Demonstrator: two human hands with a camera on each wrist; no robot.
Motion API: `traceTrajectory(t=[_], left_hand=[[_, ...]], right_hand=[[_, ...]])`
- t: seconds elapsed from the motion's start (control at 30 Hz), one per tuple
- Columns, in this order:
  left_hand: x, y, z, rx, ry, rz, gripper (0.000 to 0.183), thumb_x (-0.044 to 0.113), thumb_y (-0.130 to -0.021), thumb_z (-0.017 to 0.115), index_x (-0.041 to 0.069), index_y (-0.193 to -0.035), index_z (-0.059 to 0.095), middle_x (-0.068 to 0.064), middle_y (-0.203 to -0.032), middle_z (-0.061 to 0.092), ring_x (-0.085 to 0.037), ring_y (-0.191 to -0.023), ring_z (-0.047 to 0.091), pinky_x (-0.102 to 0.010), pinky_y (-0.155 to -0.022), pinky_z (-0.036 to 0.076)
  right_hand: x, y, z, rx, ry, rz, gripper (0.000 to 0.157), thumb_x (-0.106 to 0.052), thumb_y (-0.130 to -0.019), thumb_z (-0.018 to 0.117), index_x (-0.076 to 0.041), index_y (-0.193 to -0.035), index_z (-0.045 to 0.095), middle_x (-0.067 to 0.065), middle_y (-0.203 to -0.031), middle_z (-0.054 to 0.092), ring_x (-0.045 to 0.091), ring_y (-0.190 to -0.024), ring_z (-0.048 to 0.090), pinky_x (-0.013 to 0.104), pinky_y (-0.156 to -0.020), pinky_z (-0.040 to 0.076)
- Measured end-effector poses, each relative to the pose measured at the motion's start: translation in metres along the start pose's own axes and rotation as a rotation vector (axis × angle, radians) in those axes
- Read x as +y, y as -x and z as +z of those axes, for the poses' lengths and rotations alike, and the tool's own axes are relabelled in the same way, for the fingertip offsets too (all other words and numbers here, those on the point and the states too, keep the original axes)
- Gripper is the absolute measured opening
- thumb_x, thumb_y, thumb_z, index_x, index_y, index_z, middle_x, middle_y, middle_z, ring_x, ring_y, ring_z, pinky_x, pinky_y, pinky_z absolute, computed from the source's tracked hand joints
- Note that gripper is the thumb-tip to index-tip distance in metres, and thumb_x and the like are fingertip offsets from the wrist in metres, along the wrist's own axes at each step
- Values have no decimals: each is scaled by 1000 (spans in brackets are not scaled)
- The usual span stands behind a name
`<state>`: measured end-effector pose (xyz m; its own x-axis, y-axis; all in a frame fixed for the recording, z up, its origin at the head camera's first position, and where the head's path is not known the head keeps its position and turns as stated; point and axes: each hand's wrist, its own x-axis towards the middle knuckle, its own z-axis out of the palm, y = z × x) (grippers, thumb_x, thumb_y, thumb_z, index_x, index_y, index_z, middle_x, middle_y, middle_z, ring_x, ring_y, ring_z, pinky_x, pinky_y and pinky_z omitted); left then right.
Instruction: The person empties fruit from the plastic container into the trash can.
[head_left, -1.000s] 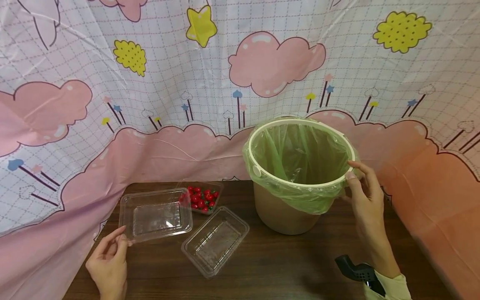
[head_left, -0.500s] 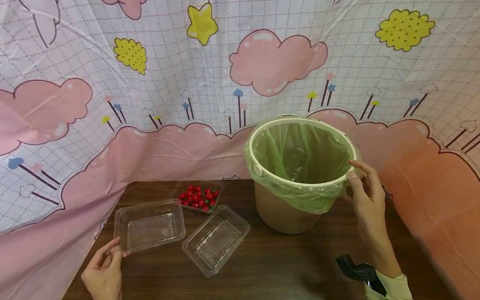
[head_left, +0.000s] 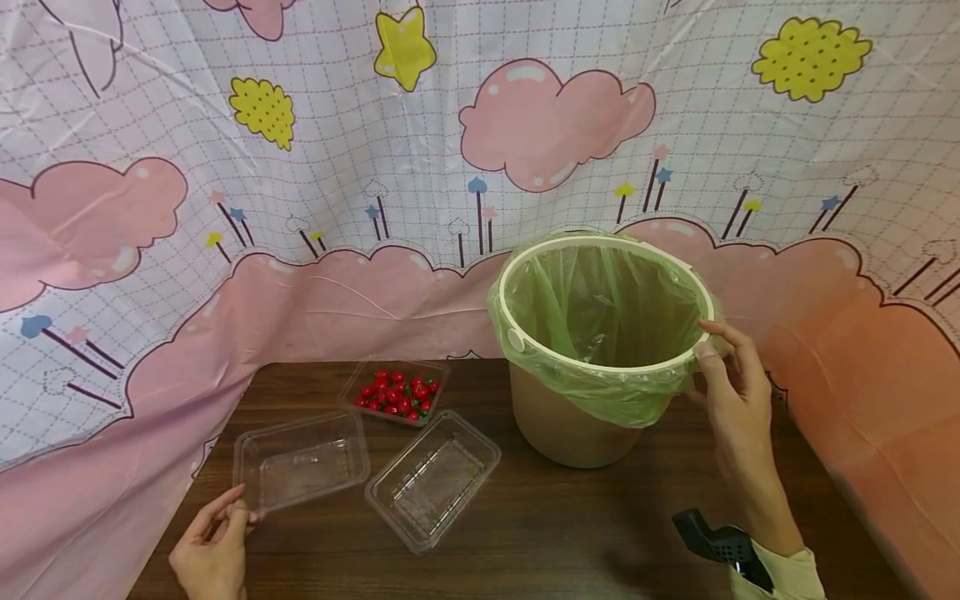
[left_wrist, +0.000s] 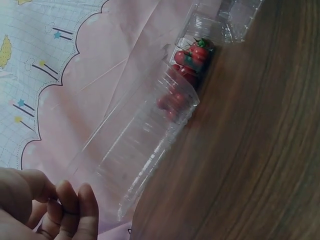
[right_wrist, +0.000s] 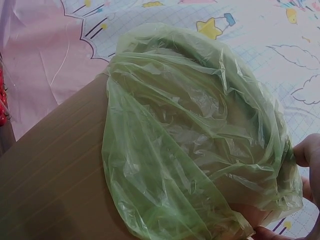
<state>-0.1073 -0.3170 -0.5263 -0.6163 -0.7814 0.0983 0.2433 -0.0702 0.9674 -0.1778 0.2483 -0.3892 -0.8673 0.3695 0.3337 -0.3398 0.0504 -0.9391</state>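
My left hand (head_left: 212,542) pinches the near left corner of a clear plastic container (head_left: 303,471), low over the table at the left. In the left wrist view the container's long side (left_wrist: 145,145) stretches away from the fingers. Behind it sits another clear container holding small red cherry tomatoes (head_left: 397,396). A second empty clear container (head_left: 433,482) lies slantwise to the right. My right hand (head_left: 738,392) grips the right rim of a beige bucket (head_left: 570,429), lined with a green plastic bag (head_left: 607,308). In the right wrist view the bag (right_wrist: 190,130) hangs over the rim in folds.
The dark wooden table (head_left: 540,533) carries everything. A printed cloth (head_left: 360,308) with pink clouds hangs behind it and along both sides. A black strapped device (head_left: 716,542) is on the right wrist, by a light sleeve (head_left: 783,575).
The left hand has brought the clear container down and toward the near left, away from the tomatoes it overlapped. The right hand and the bucket have stayed in place.
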Motion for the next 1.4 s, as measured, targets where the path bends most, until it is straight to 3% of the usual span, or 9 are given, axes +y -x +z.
traceTrajectory(t=[0.37, 0.67, 0.97, 1.1, 1.33, 1.4], left_hand=[[-5, -1, -10, -67, -8, -24, 24, -22, -87, 60, -23, -111, 66, -10, -65, 63, -16, -51, 67, -29, -56, 60], [-7, -7, -21, -151, -171, -137, 26, -11, -94, 64, -16, -120, 65, -8, -70, 65, -15, -57, 69, -29, -60, 61], [-9, -10, -27, -185, -212, -111, 26, -11, -94, 64, -17, -119, 65, -8, -70, 66, -14, -56, 69, -29, -58, 61], [-12, -10, -28, -199, -246, -128, 28, -9, -96, 63, -17, -122, 63, -8, -79, 62, -14, -57, 68, -30, -58, 61], [-10, -9, -30, -224, -438, -163, 34, 12, -101, 64, -8, -129, 63, -7, -108, 47, -5, -68, 65, -26, -52, 59], [-10, -9, -30, -227, -466, -134, 35, 15, -101, 65, -8, -128, 64, -4, -112, 46, -3, -69, 66, -25, -53, 59]], right_hand=[[0, 1, 1, -5, -7, 5, 39, -20, -106, 58, -12, -144, 58, 8, -109, 56, 16, -96, 59, 19, -72, 58], [-1, 2, 2, -16, -34, 3, 39, -20, -106, 57, -11, -144, 57, 8, -110, 55, 16, -99, 59, 19, -74, 58], [-1, 2, 2, -3, -45, 0, 38, -19, -106, 58, -10, -143, 58, 8, -108, 55, 16, -96, 59, 20, -72, 59], [0, 1, 1, 5, -43, -3, 38, -19, -105, 59, -10, -142, 59, 8, -102, 55, 16, -92, 59, 20, -70, 58], [0, 0, 2, 2, -51, -4, 38, -18, -105, 59, -10, -142, 58, 9, -105, 55, 15, -93, 60, 20, -71, 59], [0, -1, 2, 1, -52, -4, 38, -18, -105, 59, -10, -142, 59, 9, -104, 54, 15, -92, 60, 20, -71, 59]])
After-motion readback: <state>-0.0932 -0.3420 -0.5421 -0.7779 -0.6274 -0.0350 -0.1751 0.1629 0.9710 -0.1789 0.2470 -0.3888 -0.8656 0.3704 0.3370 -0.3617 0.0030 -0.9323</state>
